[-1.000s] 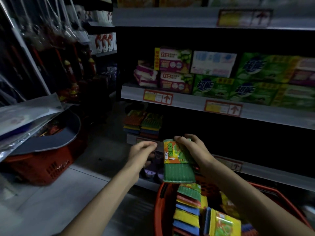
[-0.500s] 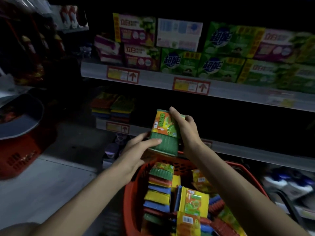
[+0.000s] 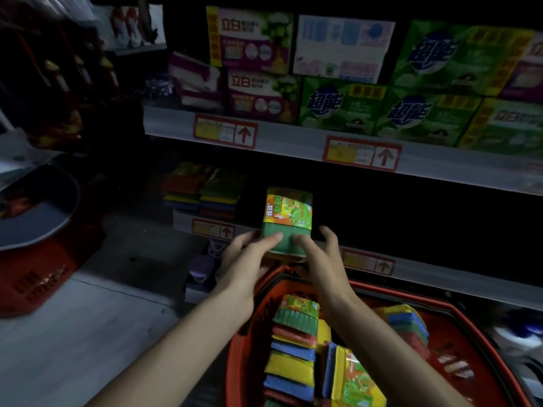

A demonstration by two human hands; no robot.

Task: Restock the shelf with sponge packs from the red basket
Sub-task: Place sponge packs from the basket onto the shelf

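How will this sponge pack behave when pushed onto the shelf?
Probably light and squashy: the sponge pack is held by its near end alone, left hand and right hand. Its printed wrap may slide easily. Flat-sided, so unlikely to roll.

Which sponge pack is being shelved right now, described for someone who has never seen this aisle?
Look at the dark shelf below the green boxes, just above the red basket. The left hand and right hand hold one sponge pack upright at its front edge. Unlike the flat stacked packs further left, it stands on end, orange-green label above a green pad.
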